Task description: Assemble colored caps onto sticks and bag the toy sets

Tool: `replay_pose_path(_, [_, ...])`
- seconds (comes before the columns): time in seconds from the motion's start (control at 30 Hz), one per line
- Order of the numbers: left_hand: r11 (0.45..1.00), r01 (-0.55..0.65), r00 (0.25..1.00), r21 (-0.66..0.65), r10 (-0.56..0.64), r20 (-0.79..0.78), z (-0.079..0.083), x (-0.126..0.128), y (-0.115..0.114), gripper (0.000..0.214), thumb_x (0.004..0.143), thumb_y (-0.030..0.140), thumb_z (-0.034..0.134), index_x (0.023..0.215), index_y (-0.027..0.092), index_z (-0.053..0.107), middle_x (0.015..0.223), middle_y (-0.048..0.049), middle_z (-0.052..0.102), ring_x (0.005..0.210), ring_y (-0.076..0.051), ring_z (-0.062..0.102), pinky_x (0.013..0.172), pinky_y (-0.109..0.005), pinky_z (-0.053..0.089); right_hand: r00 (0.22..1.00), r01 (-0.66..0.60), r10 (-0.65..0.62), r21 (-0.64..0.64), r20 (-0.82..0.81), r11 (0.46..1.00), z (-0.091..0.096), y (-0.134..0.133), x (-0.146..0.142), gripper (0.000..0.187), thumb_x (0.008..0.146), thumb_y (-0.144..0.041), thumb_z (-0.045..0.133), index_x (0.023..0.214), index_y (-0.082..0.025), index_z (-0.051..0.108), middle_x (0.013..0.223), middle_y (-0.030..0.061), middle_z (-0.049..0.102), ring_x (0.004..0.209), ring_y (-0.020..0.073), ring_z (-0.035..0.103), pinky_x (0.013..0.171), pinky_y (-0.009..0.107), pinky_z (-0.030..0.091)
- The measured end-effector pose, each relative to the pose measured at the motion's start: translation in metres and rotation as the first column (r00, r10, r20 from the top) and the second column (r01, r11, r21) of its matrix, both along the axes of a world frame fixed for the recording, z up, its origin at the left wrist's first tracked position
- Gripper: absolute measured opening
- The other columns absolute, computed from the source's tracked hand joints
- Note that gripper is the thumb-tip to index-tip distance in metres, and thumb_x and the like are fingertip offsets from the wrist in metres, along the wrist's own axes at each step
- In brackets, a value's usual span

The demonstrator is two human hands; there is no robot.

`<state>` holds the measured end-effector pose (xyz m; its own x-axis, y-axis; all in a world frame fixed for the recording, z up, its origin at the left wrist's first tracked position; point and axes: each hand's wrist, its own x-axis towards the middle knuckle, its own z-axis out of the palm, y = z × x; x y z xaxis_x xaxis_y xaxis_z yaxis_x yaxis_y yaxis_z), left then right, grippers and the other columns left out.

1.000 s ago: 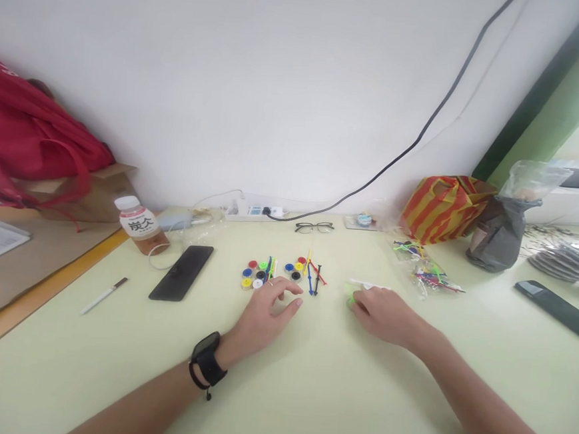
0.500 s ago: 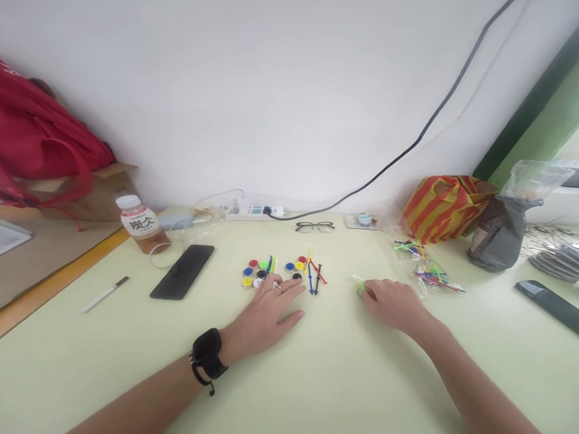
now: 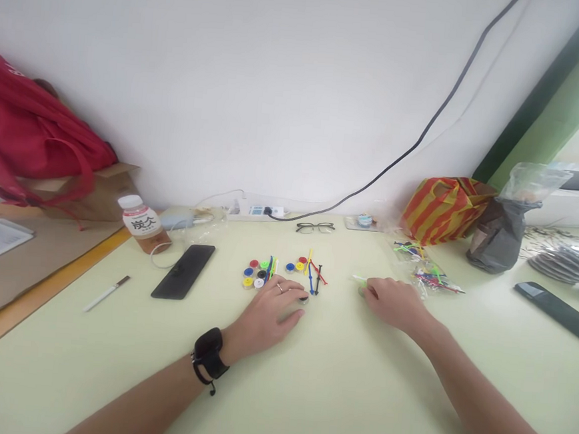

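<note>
My left hand (image 3: 273, 309), wearing a ring and a dark wristband, has its fingertips on a small black round disc (image 3: 304, 298) between index finger and thumb. Left of these fingers lie several coloured discs, among them a yellow one (image 3: 248, 282) and a white one (image 3: 259, 283), with thin plastic sticks beside them. Just beyond are a blue disc (image 3: 290, 267), a red disc and a yellow disc, next to coloured sticks (image 3: 310, 275). My right hand (image 3: 393, 301) is closed round a small plastic piece, its white tip (image 3: 359, 277) and some green showing; the rest is hidden.
A phone (image 3: 183, 271), a bottle (image 3: 143, 225) and a white-and-brown pen-like stick (image 3: 106, 294) lie to the left. Glasses (image 3: 315, 228) and a power strip (image 3: 254, 211) are at the wall. Bagged plastic pieces (image 3: 432, 276), a striped bag (image 3: 440, 209) and a dark case (image 3: 557, 312) are right.
My left hand's fingers have drawn the black disc toward me, away from the right-hand group of discs. My right hand stays nearly in place with its piece.
</note>
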<state>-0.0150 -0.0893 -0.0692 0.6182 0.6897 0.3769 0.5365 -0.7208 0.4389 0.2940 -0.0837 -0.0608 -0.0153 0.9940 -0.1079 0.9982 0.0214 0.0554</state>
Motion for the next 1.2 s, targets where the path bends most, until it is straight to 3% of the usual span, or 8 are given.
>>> replay_pose_path(0.17, [1.0, -0.025, 1.0, -0.015, 0.025, -0.015, -0.003, 0.0, 0.002, 0.03, 0.096, 0.019, 0.06, 0.125, 0.026, 0.065, 0.121, -0.0043, 0.071, 0.115, -0.027, 0.058, 0.101, -0.048, 0.051, 0.994, 0.019, 0.005, 0.212, -0.112, 0.977, 0.002, -0.004, -0.01, 0.017, 0.097, -0.035, 0.051, 0.1, -0.022, 0.062, 0.095, 0.0079, 0.073, 0.084, 0.0277, 0.069, 0.062, 0.033, 0.037])
replay_pose_path(0.23, [1.0, -0.002, 1.0, -0.008, 0.002, -0.011, -0.003, 0.0, 0.003, 0.028, 0.097, 0.019, 0.06, 0.123, 0.026, 0.067, 0.12, -0.0039, 0.072, 0.113, -0.026, 0.058, 0.1, -0.047, 0.051, 0.96, -0.069, 0.146, 0.301, -0.239, 0.951, 0.001, -0.011, -0.022, 0.018, 0.098, -0.034, 0.051, 0.109, -0.023, 0.061, 0.102, 0.007, 0.073, 0.088, 0.0255, 0.069, 0.067, 0.034, 0.043])
replay_pose_path(0.33, [0.998, 0.056, 0.998, 0.003, -0.056, 0.003, -0.004, 0.001, 0.002, 0.029, 0.096, 0.018, 0.061, 0.123, 0.027, 0.068, 0.12, -0.0033, 0.073, 0.113, -0.026, 0.057, 0.101, -0.046, 0.05, 0.814, -0.318, 0.449, 0.363, -0.369, 0.876, -0.004, -0.023, -0.043, 0.029, 0.1, -0.028, 0.049, 0.128, -0.026, 0.057, 0.117, 0.0082, 0.069, 0.103, 0.0245, 0.065, 0.082, 0.037, 0.05])
replay_pose_path(0.43, [0.995, 0.095, 0.995, -0.001, -0.095, 0.018, -0.003, 0.002, 0.001, 0.029, 0.096, 0.017, 0.061, 0.122, 0.026, 0.069, 0.118, -0.0034, 0.073, 0.112, -0.025, 0.057, 0.101, -0.044, 0.05, 0.732, -0.457, 0.575, 0.362, -0.365, 0.812, -0.012, -0.03, -0.059, 0.042, 0.099, -0.02, 0.048, 0.14, -0.029, 0.053, 0.128, 0.0095, 0.063, 0.113, 0.0266, 0.059, 0.093, 0.041, 0.049])
replay_pose_path(0.6, [0.995, 0.098, 0.995, -0.011, -0.098, 0.03, -0.002, 0.003, 0.0, 0.025, 0.096, 0.017, 0.061, 0.119, 0.026, 0.069, 0.114, -0.0034, 0.074, 0.11, -0.024, 0.058, 0.1, -0.043, 0.05, 0.765, -0.445, 0.56, 0.367, -0.318, 0.817, -0.02, -0.028, -0.064, 0.041, 0.1, -0.021, 0.05, 0.14, -0.03, 0.055, 0.128, 0.0104, 0.063, 0.113, 0.0285, 0.057, 0.095, 0.046, 0.047])
replay_pose_path(1.2, [0.995, 0.089, 0.995, -0.046, -0.086, 0.051, 0.001, 0.003, -0.001, 0.027, 0.097, 0.018, 0.059, 0.12, 0.028, 0.069, 0.114, -0.0038, 0.074, 0.111, -0.025, 0.06, 0.101, -0.044, 0.05, 0.823, -0.329, 0.444, 0.34, -0.354, 0.881, -0.019, -0.024, -0.056, 0.017, 0.098, -0.031, 0.057, 0.109, -0.02, 0.064, 0.119, 0.0126, 0.067, 0.111, 0.0292, 0.062, 0.095, 0.046, 0.05])
